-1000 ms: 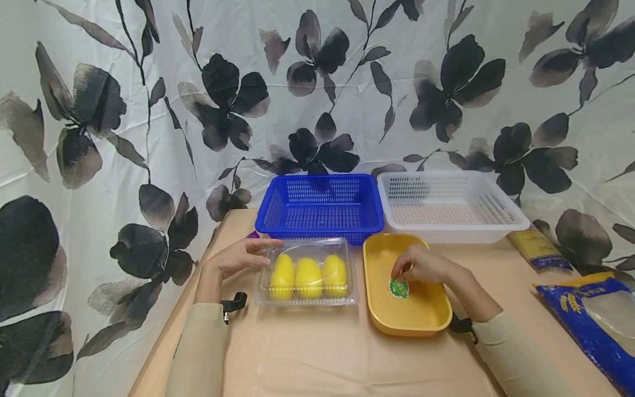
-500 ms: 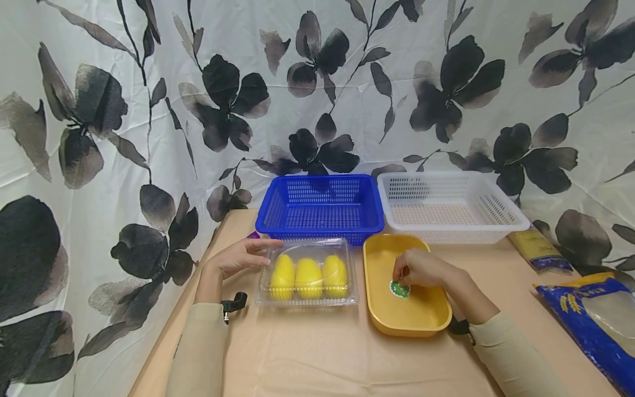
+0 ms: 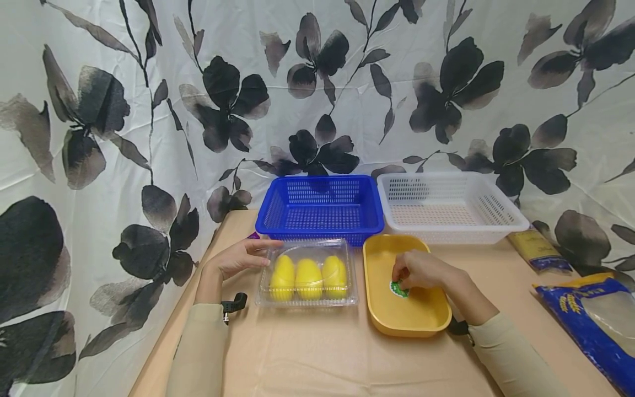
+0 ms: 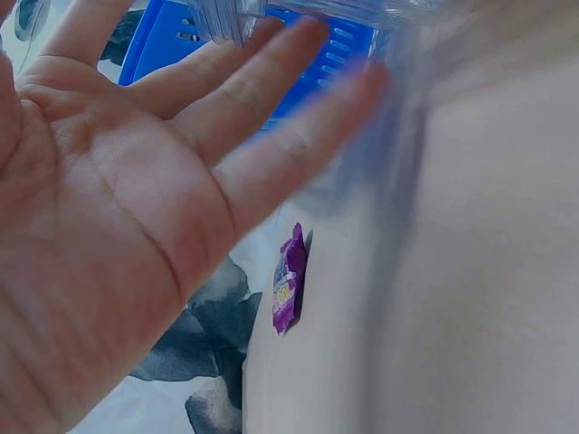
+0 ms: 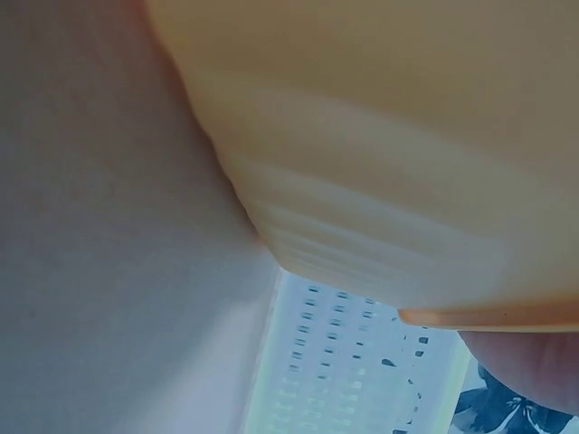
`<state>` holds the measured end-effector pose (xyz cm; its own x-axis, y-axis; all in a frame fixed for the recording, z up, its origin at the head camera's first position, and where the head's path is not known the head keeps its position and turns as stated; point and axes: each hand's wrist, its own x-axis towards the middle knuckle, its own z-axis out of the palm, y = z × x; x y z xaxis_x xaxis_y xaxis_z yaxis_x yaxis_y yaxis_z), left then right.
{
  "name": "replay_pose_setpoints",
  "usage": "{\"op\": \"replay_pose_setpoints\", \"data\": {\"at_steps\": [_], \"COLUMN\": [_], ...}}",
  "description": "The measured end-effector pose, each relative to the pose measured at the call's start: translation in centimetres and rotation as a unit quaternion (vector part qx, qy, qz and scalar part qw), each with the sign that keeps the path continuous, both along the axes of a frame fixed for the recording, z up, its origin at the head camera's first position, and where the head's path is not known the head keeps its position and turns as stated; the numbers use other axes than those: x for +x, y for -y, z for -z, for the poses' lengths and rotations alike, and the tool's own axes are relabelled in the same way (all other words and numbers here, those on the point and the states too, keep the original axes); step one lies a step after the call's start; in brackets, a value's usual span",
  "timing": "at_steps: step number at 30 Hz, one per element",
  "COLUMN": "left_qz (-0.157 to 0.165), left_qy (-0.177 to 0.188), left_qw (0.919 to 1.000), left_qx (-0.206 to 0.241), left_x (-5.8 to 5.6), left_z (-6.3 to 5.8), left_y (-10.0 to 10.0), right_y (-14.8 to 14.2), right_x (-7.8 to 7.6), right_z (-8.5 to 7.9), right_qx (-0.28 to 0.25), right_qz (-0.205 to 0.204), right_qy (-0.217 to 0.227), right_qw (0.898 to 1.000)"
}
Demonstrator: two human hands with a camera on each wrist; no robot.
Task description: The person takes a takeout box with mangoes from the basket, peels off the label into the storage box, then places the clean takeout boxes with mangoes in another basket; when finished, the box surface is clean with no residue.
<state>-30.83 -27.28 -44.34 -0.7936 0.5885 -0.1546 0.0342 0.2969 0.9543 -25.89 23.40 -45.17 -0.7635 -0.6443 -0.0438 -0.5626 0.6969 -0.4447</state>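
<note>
In the head view my left hand [image 3: 243, 258] rests its fingertips at the left edge of a clear plastic box [image 3: 307, 302]. Three yellow egg-shaped pieces [image 3: 309, 278] stand inside it, under the closed lid. The left wrist view shows this palm with its fingers extended toward the box. My right hand [image 3: 423, 268] reaches into a yellow tray [image 3: 404, 321] and pinches a round green-and-white sticker [image 3: 397, 290] low over the tray floor; the fingers cover part of it. In the right wrist view the tray's outer wall [image 5: 362, 199] hides most of that hand.
A blue basket [image 3: 319, 231] and a white basket [image 3: 453, 227] stand behind the box and tray. At right lie a blue bag [image 3: 575, 309] and a smaller gold packet [image 3: 538, 251]. A small purple wrapper [image 4: 289, 280] lies beyond the left hand. Floral cloth hangs behind.
The right fingers have shifted slightly over the sticker, which now sits a little lower and is more covered. The left hand and the box have stayed in place.
</note>
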Motion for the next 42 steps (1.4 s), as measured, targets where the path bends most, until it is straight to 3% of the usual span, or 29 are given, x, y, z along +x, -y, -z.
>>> {"op": "replay_pose_setpoints", "data": {"at_steps": [4,10,18,22,25,28,30,33,37,39,41,42], "left_qz": [0.002,-0.001,0.000,0.006,0.006,0.003,0.002,0.006,0.008,0.006,0.005,0.006], "left_qy": [-0.002,-0.004,-0.004,-0.004,0.000,0.004,0.006,0.001,0.004,0.007,0.010,0.010], "left_qw": [1.0000,1.0000,1.0000,1.0000,1.0000,1.0000,1.0000,1.0000,1.0000,1.0000,0.9999,0.9999], "left_qx": [0.001,-0.003,-0.005,-0.004,-0.004,-0.006,-0.006,-0.003,0.002,0.002,-0.002,-0.004], "left_x": [0.0,0.1,0.1,0.1,0.1,0.2,0.2,0.2,0.1,0.2,0.2,0.2], "left_z": [0.0,0.1,0.0,0.0,0.0,-0.1,-0.1,0.0,0.1,0.1,0.0,0.0], "left_y": [0.0,0.1,0.1,0.1,0.0,0.0,0.0,0.1,0.1,0.1,0.0,0.0], "right_y": [-0.1,-1.0,-3.9,-5.5,-6.7,-7.9,-8.7,-9.8,-11.5,-12.4,-13.3,-13.7], "right_x": [0.1,0.3,0.1,0.3,0.4,0.3,0.0,-0.5,-1.3,-1.5,-1.7,-1.8], "right_z": [-0.1,-1.2,-3.0,-3.9,-4.3,-4.3,-4.1,-3.4,-2.2,-1.6,-1.1,-0.8], "right_qx": [-0.013,-0.074,-0.155,-0.191,-0.236,-0.283,-0.305,-0.339,-0.374,-0.389,-0.397,-0.407], "right_qz": [-0.001,0.017,0.069,0.134,0.184,0.233,0.281,0.388,0.536,0.581,0.608,0.611], "right_qy": [0.011,0.044,0.022,-0.007,-0.044,-0.092,-0.121,-0.137,-0.127,-0.115,-0.104,-0.095], "right_qw": [1.000,0.996,0.985,0.972,0.953,0.926,0.902,0.846,0.746,0.706,0.680,0.672]}}
